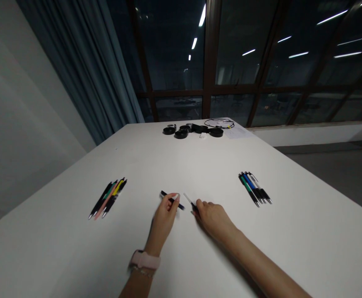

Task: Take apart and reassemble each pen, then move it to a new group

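On the white table point(181, 165), near its middle, both of the person's hands rested close together. The left hand point(165, 217), with a pink watch point(144, 260) at its wrist, had its fingertips pinched on a black pen point(170, 200) that lay slanted on the table surface; the grip was closed on the pen's middle. Just to the right, the right hand point(213, 217) lay knuckles up, its fingers curled over the dark end of a white pen point(188, 199) whose pale tip pointed up and left toward the black one. That grip seemed closed on the pen, though the fingertips themselves were hidden under the hand. The two pens lay near each other without touching.

Well off to the left lay a bundle of pens point(108, 198) in black, green, pink and yellow, side by side and slanted. Well off to the right lay a second bundle point(254, 188) in green, blue, white and black. At the far edge of the table sat several black round objects point(181, 132) and a looped cable point(219, 122). Behind stood dark windows and a grey curtain point(97, 82).
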Motion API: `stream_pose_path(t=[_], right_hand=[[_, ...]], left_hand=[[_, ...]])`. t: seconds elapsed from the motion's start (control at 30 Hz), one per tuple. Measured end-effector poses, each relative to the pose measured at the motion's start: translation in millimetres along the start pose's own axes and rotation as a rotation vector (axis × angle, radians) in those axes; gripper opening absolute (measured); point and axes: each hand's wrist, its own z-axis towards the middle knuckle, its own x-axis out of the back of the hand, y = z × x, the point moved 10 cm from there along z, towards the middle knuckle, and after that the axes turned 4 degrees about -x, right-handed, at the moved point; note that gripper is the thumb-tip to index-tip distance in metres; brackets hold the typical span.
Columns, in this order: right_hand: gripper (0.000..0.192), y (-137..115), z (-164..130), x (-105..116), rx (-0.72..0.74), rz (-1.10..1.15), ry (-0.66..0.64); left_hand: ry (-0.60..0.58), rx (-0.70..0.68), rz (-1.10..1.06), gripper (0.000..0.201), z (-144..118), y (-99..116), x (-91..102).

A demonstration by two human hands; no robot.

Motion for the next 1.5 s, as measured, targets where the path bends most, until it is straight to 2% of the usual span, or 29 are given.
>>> stream_pose_path(t=[0.17, 0.37, 0.5, 0.73, 0.9, 1.23, 1.5], right_hand=[[0.02, -4, 0, -1, 0.056, -0.024, 0.002], [0.015, 1, -2, -1, 0.078, 0.019, 0.02], [0.02, 1, -4, 2, 0.084, 0.038, 0.069], [0.014, -9, -10, 14, 0.123, 0.067, 0.212], [0.04, -20, -14, 21, 0.203, 0.063, 0.377], [0.036, -33, -13, 12, 0.266, 0.107, 0.327], [0.041, -41, -12, 7, 0.319, 0.063, 0.291]], left_hand=[[0.044, -0.023, -0.029, 0.049, 2, -3, 4.4], [0.194, -0.023, -0.16, 0.055, 9, -12, 22.4], [0.258, -0.008, -0.233, 0.059, 12, -16, 31.2], [0.242, 0.015, -0.279, 0.06, 11, -12, 33.0], [0.223, 0.005, -0.264, 0.057, 9, -7, 32.4], [0.212, 0.027, -0.289, 0.058, 13, -15, 29.6], [0.204, 0.036, -0.262, 0.056, 9, -11, 28.8]])
